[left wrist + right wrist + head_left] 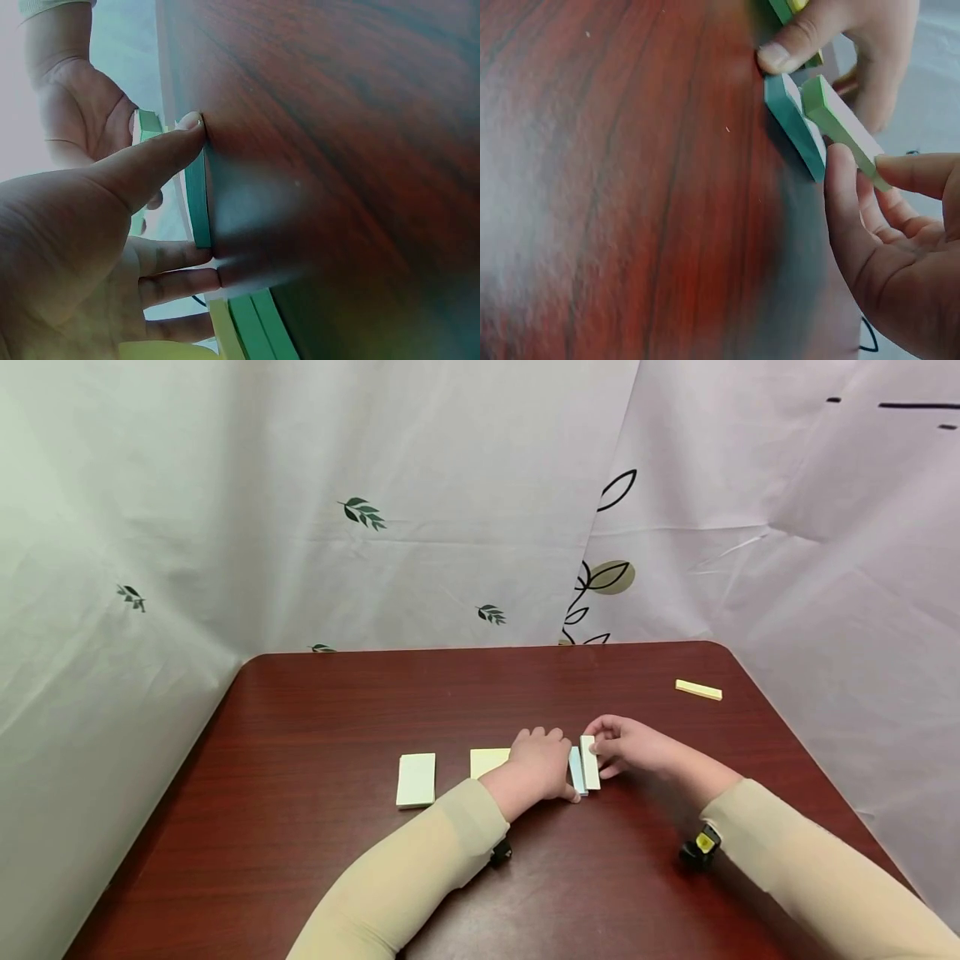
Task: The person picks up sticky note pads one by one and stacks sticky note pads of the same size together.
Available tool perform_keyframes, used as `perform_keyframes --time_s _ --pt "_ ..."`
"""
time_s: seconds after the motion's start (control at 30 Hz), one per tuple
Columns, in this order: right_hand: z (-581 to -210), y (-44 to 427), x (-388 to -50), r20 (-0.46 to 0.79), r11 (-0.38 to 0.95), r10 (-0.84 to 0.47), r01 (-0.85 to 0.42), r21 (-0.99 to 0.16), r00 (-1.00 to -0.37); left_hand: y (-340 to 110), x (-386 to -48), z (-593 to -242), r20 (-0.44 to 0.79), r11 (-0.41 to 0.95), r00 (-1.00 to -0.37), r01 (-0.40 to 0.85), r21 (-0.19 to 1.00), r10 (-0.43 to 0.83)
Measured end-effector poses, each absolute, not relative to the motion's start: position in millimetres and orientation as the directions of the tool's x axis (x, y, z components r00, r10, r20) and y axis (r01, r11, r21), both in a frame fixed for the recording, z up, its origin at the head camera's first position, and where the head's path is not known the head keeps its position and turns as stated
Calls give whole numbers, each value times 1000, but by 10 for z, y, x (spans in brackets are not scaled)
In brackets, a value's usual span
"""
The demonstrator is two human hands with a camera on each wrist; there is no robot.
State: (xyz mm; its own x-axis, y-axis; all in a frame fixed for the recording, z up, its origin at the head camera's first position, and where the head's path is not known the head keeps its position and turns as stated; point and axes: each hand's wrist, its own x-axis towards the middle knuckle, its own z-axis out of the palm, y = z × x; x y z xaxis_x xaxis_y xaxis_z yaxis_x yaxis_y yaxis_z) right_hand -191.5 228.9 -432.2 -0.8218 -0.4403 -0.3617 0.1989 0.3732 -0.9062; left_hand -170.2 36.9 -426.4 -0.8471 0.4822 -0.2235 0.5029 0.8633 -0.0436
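Observation:
My right hand [630,745] pinches a narrow, pale green sticky-note pad [590,762] between thumb and fingertips, tilted and raised at the blue pad's right side. That narrow blue sticky-note pad [577,770] lies on the table. My left hand [542,764] spans it lengthwise, the thumb at its near end and a finger at the far end, as the left wrist view shows. Partly covered by the left hand is a yellow sticky-note pad [487,762]. In the right wrist view the pale green pad [847,124] touches or nearly touches the blue one [791,120].
A wider pale pad [416,779] lies farther left on the dark red wooden table [315,860]. Toward the back right corner lies a narrow yellow pad [698,690]. White patterned cloth [435,510] hangs behind and along both sides of the table.

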Motion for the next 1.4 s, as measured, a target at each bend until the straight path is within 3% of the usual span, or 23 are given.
perform_keyframes --time_s 0.67,1.4 --pt "-4449 2034 -1892 -338 549 -343 105 -830 -877 313 -1712 -4299 -227 870 -846 494 11 483" --pt "-4417 1996 -1879 -339 552 -290 132 -823 -895 292 -1731 -4283 -199 866 -846 498 32 494"
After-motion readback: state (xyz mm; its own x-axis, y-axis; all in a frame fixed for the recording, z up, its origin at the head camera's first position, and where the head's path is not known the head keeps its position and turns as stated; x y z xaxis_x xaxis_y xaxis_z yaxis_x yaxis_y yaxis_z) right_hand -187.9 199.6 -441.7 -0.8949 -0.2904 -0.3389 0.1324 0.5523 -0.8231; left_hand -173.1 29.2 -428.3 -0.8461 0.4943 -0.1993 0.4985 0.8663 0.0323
